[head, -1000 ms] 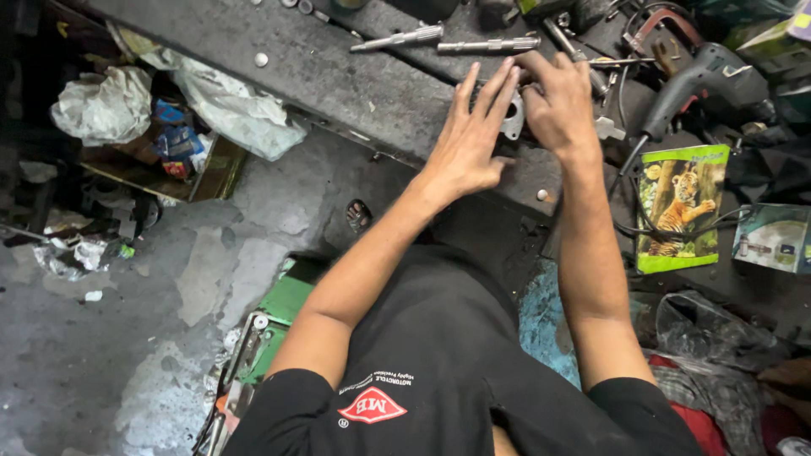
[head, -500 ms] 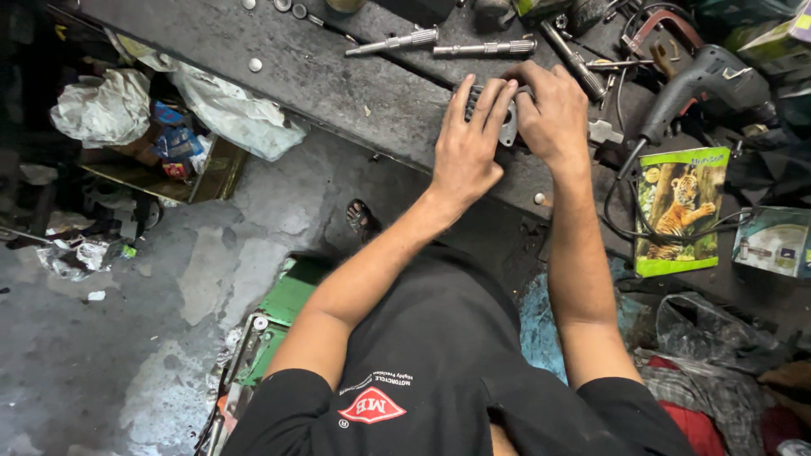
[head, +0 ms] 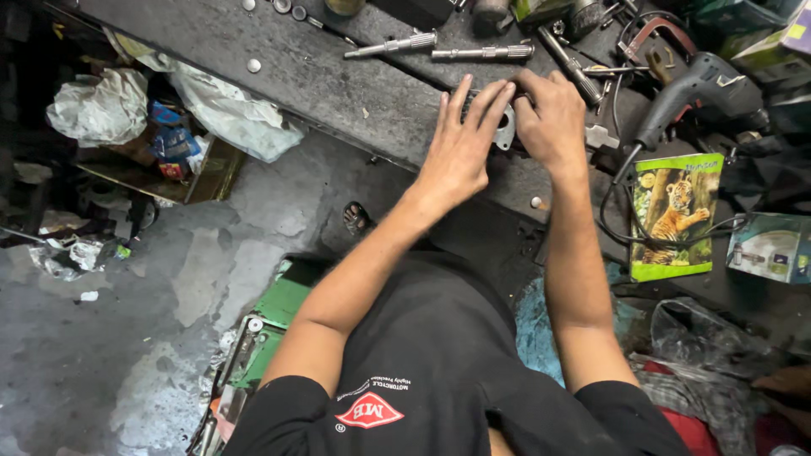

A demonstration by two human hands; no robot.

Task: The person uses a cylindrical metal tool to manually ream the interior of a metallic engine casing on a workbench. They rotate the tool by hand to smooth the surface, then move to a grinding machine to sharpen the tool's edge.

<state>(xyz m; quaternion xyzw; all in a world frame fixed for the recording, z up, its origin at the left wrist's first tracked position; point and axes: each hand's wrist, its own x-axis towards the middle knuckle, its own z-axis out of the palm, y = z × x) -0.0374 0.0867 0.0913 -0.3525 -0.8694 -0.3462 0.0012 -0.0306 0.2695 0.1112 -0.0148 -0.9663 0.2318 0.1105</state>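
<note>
metal plate [head: 505,127] under l+r fingers [head: 473,101]

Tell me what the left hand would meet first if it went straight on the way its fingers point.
The left hand points up-right across the dark workbench. It would probably first meet the long knurled silver metal shaft, though depth is unclear.

Count, head view:
- hands: 2, left hand [head: 460,148] and right hand [head: 553,122], both on 1 grey metal plate [head: 505,127].
- knurled steel shafts: 2, one [head: 390,45] and one [head: 483,53], lying end to end on bench.
- round washers/discs near bench edge: approx. 4, e.g. [head: 253,65].
- power drill [head: 688,89]: 1.
- tiger-picture box [head: 673,215]: 1.
- crumpled plastic bags: 2, [head: 100,105], [head: 236,114].
</note>
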